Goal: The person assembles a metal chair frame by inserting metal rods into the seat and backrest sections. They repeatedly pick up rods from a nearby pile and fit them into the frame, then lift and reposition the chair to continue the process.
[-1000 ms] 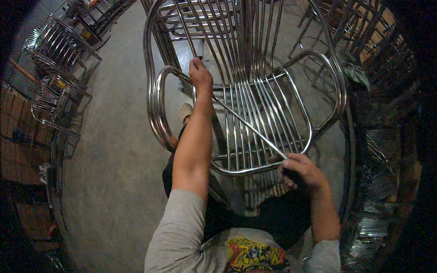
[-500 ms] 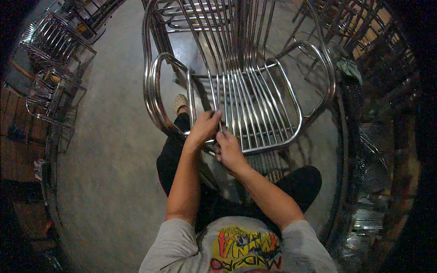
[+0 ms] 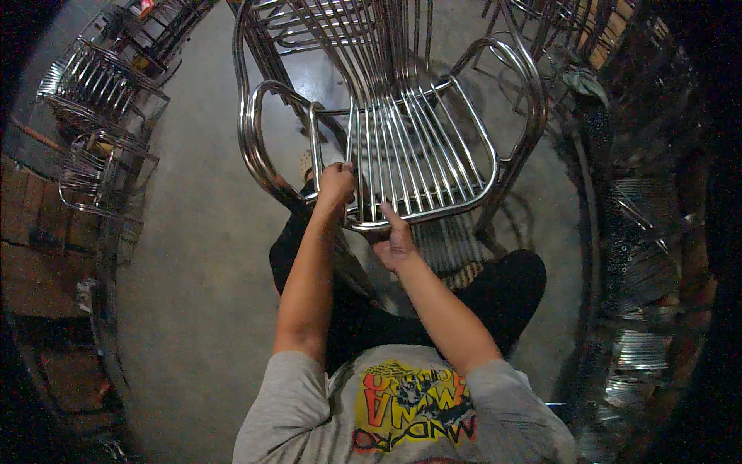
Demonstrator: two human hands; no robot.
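A shiny metal-tube chair [image 3: 421,209] stands before me, its seat made of several parallel rods that run up into the backrest. Over the left part of the seat, my left hand [image 3: 338,185] is closed around a seat rod [image 3: 351,139], fingers curled. My right hand [image 3: 396,246] is at the front rail, its thumb laid over the top and its fingers below, partly hidden under the seat. Looped tube armrests [image 3: 251,143] rise on both sides of the seat.
Stacked metal chair frames [image 3: 97,85] line the far left. On the right, a pale cloth [image 3: 585,85] hangs near more metal frames and bundles of rods [image 3: 641,352]. Brown boxes [image 3: 35,205] sit along the left edge. Grey concrete floor [image 3: 193,271] surrounds the chair.
My right hand has left the rod beside my left hand and moved to the front rail. My left hand stays on the left part of the seat. The chair appears slightly higher and further left.
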